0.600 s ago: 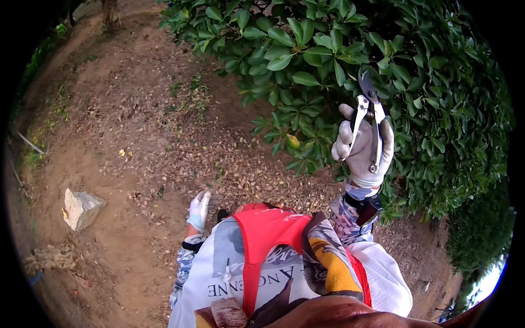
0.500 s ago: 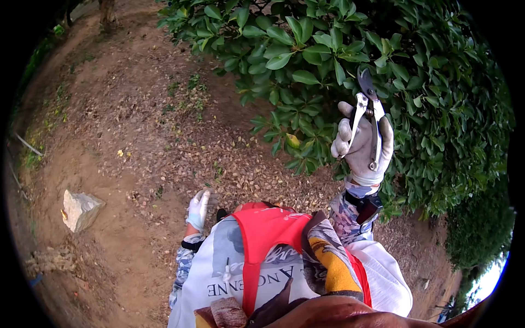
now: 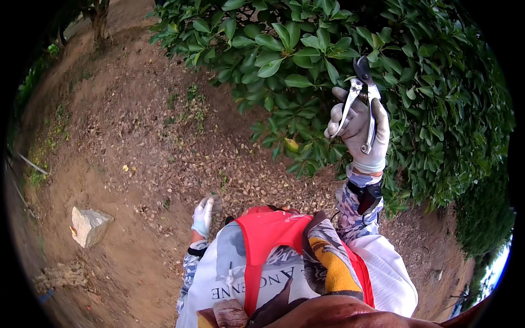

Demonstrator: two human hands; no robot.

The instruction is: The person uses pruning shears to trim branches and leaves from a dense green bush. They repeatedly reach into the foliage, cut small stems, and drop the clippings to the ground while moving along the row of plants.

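In my right hand (image 3: 360, 128), wearing a pale, dirt-stained glove, is a pair of pruning shears (image 3: 354, 91) with silver-white handles and a dark blade. The handles are spread apart across my palm, with the blade end pointing away from me at the leaves of a dense green bush (image 3: 298, 60). Whether the blade touches a leaf or stem I cannot tell. My left hand (image 3: 204, 215), also in a white glove, hangs low at my left side over the ground. It holds nothing visible, and its fingers are stretched out.
Dry fallen leaves (image 3: 257, 183) cover the brown soil below the bush. A pale rock (image 3: 91, 226) lies on the left. A tree trunk (image 3: 99, 22) stands at the far left, and a thin pale stick (image 3: 33, 164) rests near the left rim.
My right hand and the shears have shifted slightly left and away from me, deeper against the leaves. My left hand has stayed low, a little farther right and nearer in the picture.
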